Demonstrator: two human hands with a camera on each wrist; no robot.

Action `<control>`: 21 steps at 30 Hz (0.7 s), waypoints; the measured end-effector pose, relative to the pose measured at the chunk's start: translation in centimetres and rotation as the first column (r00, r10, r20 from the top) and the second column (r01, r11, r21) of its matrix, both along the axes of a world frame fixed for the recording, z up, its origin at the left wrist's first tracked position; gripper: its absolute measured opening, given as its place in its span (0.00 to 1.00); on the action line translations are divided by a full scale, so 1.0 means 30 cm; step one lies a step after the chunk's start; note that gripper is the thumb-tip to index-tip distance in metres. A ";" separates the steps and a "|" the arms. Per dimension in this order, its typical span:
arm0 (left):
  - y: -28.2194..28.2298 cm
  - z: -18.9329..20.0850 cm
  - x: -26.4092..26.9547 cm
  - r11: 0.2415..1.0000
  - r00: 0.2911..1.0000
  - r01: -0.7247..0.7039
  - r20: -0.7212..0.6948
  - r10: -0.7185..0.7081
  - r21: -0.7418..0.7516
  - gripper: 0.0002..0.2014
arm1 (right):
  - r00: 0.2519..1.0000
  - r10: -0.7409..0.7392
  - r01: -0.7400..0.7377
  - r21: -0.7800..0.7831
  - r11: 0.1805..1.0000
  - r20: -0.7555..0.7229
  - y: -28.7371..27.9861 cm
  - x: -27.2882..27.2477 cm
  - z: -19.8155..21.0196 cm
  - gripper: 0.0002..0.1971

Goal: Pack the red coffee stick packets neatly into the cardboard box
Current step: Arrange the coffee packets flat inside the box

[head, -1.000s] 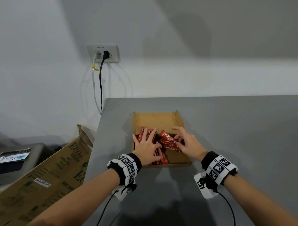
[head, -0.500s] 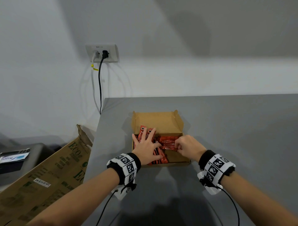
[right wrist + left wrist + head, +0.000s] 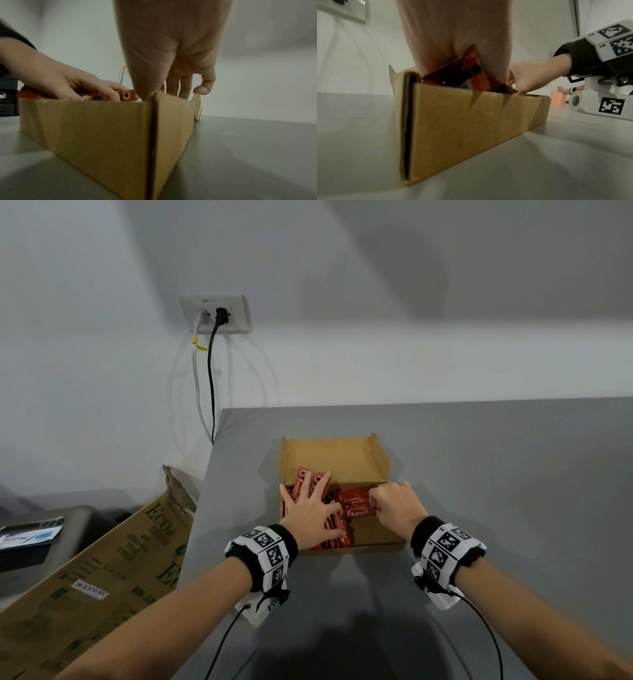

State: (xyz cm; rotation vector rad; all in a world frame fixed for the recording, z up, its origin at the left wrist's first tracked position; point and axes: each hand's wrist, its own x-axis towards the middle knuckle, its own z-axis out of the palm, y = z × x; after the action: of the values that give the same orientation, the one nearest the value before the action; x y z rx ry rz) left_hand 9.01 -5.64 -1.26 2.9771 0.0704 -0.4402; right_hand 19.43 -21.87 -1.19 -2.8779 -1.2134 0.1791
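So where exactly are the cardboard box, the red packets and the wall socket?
cardboard box [image 3: 334, 455], head view, bare inner side of its far flap.
red packets [image 3: 354, 499], head view, top of the crosswise bundle.
wall socket [image 3: 238, 313], head view, grey plate right of the black plug.

1. Left hand [image 3: 310, 520] is lying flat, fingers spread and pointing toward 12 o'clock, forearm reaching in from 7 o'clock.
2. Right hand [image 3: 397, 506] is curling its fingers toward 9 o'clock, forearm entering from 5 o'clock.
3. Both wrists are wearing black marker bands.

Red coffee stick packets [image 3: 352, 501] lie jumbled inside the open cardboard box [image 3: 334, 455].
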 end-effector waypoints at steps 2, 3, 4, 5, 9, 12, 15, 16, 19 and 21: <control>0.000 0.002 0.000 1.000 1.000 0.001 -0.002 -0.001 -0.001 0.22 | 1.000 -0.005 0.005 0.005 1.000 -0.002 0.000 -0.003 0.001 0.10; -0.001 0.004 0.000 1.000 1.000 0.003 -0.003 -0.003 -0.002 0.22 | 1.000 -0.012 0.012 0.007 1.000 -0.008 0.001 -0.005 0.002 0.10; -0.001 0.005 0.000 1.000 1.000 0.005 -0.005 -0.005 -0.003 0.22 | 1.000 -0.022 0.022 0.013 1.000 -0.015 0.003 -0.007 0.002 0.10; -0.002 0.007 -0.001 1.000 1.000 0.008 -0.007 -0.008 -0.005 0.21 | 0.999 -0.034 0.034 0.020 0.999 -0.024 0.004 -0.007 0.002 0.10; 0.000 0.016 -0.004 0.999 1.000 0.027 -0.006 -0.027 -0.018 0.19 | 0.997 -0.062 0.064 0.044 0.997 -0.044 0.012 -0.011 0.004 0.08; 0.002 0.015 -0.006 0.999 0.999 0.041 -0.004 -0.041 -0.019 0.19 | 0.997 -0.066 0.068 0.049 0.996 -0.050 0.013 -0.012 0.009 0.08; 0.001 0.009 -0.005 0.999 0.999 0.039 0.002 -0.039 -0.005 0.19 | 0.998 -0.037 0.040 0.056 0.998 -0.057 0.008 -0.009 0.010 0.08; 0.000 0.007 -0.004 0.999 0.999 0.035 0.006 -0.035 -0.004 0.19 | 0.998 -0.025 0.029 0.062 0.998 -0.058 0.004 -0.008 0.008 0.09; 0.001 0.002 -0.004 0.999 0.999 0.031 0.010 -0.031 -0.009 0.19 | 1.000 -0.003 0.004 0.066 0.998 -0.005 -0.018 -0.006 0.010 0.08; 0.002 0.000 -0.003 1.000 1.000 0.029 0.009 -0.029 -0.007 0.19 | 0.997 0.003 -0.007 0.061 0.998 0.073 -0.034 -0.004 0.020 0.11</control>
State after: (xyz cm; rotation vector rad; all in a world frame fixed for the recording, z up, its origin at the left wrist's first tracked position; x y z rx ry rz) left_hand 8.92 -5.59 -1.27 2.9759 0.0247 -0.4291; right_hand 19.29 -22.88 -0.60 -2.8530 -1.2149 0.0367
